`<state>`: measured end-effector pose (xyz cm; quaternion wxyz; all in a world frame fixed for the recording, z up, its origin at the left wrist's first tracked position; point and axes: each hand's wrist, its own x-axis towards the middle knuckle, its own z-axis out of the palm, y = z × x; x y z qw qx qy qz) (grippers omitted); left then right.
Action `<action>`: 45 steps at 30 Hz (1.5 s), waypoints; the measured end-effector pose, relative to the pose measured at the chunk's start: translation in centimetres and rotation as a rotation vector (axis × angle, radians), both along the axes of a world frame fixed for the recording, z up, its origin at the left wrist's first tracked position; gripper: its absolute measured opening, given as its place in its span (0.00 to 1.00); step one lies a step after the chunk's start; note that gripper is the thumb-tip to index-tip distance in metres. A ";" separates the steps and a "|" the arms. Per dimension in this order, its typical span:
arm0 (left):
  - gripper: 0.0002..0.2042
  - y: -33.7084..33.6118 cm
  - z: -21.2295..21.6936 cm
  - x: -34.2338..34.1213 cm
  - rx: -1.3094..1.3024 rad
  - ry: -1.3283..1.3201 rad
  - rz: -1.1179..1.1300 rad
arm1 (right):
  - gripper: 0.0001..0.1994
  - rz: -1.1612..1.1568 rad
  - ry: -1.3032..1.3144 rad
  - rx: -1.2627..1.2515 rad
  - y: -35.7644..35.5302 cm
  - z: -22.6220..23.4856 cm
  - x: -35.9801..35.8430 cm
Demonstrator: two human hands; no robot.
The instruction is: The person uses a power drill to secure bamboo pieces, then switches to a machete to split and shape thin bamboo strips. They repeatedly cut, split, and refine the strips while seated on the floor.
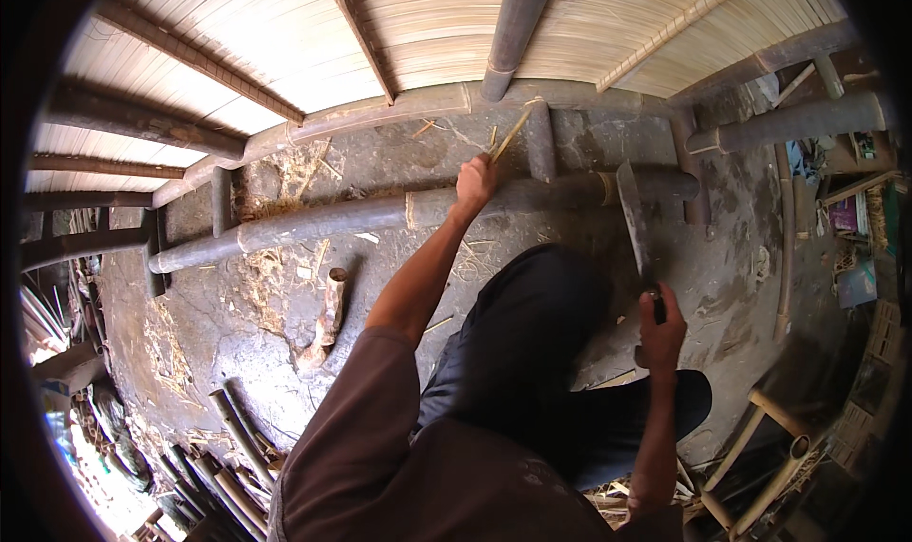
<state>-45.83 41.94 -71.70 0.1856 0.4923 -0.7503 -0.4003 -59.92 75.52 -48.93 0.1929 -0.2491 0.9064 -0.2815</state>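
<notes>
Cracked grey concrete floor (237, 323) runs under a bamboo frame, littered with shavings and splinters. At its centre, the left hand (474, 183) is closed around a thin bamboo sliver (510, 135), pinching its lower end so the strip stands angled up and to the right, its base just at the long horizontal bamboo pole (313, 221). The right hand (660, 328) is wrapped fully shut on the dark handle of a broad-bladed knife (633, 214), blade pointing up and away, its tip overlapping the same pole to the right of the sliver and well apart from the left hand.

To work this well, I judge the sliver should be held firm and low against the pole, fingers kept clear below the cutting line, with the blade brought in flat and controlled.

A short cut bamboo piece (330, 306) lies on the floor to the left. A short upright bamboo post (540, 141) stands just right of the sliver. Beyond, a slatted bamboo panel (446, 29) spans the top, and a bundle of bamboo canes (223, 466) lies at lower left.
</notes>
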 end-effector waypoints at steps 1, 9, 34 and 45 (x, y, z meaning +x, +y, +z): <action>0.14 -0.3 0.7 0.4 0.028 0.068 0.012 | 0.22 -0.006 0.015 0.013 0.2 0.7 -0.8; 0.14 1.1 9.1 7.5 0.386 0.374 0.054 | 0.22 0.330 0.477 0.174 -6.1 10.2 -5.5; 0.20 11.3 15.7 17.7 0.962 1.040 0.620 | 0.14 1.336 0.196 -0.401 -29.5 -11.8 11.5; 0.24 17.5 19.3 22.1 0.764 0.807 0.657 | 0.13 1.079 0.100 -0.262 -34.0 -10.5 8.8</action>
